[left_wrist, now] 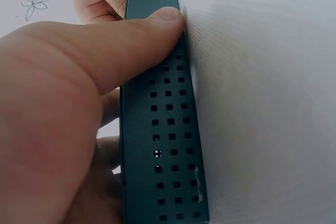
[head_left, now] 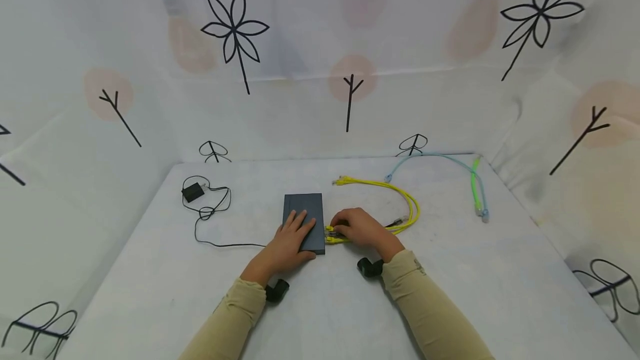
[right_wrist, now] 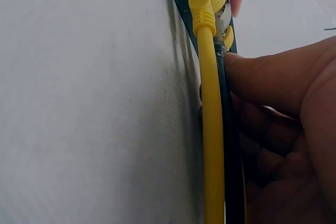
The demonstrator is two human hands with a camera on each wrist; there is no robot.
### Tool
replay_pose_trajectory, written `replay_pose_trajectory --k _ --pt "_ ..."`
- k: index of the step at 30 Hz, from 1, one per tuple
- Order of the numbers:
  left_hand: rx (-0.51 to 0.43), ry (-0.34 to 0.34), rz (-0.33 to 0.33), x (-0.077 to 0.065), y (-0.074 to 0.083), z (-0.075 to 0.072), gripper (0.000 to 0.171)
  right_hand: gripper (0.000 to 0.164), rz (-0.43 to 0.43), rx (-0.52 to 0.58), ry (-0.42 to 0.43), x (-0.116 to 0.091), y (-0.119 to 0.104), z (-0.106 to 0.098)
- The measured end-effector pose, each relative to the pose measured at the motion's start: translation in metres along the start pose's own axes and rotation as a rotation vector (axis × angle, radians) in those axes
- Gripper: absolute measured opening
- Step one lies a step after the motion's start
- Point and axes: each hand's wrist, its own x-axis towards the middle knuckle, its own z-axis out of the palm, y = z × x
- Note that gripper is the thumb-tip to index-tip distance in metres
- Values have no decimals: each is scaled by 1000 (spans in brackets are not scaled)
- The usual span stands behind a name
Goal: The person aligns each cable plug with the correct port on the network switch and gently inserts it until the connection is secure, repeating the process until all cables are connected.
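A dark blue-grey network switch [head_left: 312, 200] lies flat on the white table. Across its top my left hand [head_left: 286, 244] rests with fingers spread, and in the left wrist view its thumb [left_wrist: 142, 38] presses the perforated side wall. My right hand [head_left: 364, 229] is at the port side, pinching a short black network cable [right_wrist: 232, 150] near its plug between thumb and fingers. Beside it, a yellow network cable [right_wrist: 211, 108] sits in a port in the right wrist view; more yellow plugs lie behind. The right fingertips are partly hidden by the cables.
Yellow cables [head_left: 416, 204] curve away right, their loose plugs [head_left: 342, 180] behind the switch. A light blue cable [head_left: 450, 158] and a green cable [head_left: 474, 188] lie at the far right. A black power adapter [head_left: 193, 192] with coiled cord is at left. Patterned cloth walls surround the table.
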Motion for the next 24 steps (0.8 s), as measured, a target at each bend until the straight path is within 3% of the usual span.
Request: replay_pose_trajectory --k 14,24 --pt "7 1 -6 0 0 1 77 19 -32 -51 4 -6 3 -4" --pt "2 -7 -9 -2 0 2 78 19 23 -3 20 -11 6 -9"
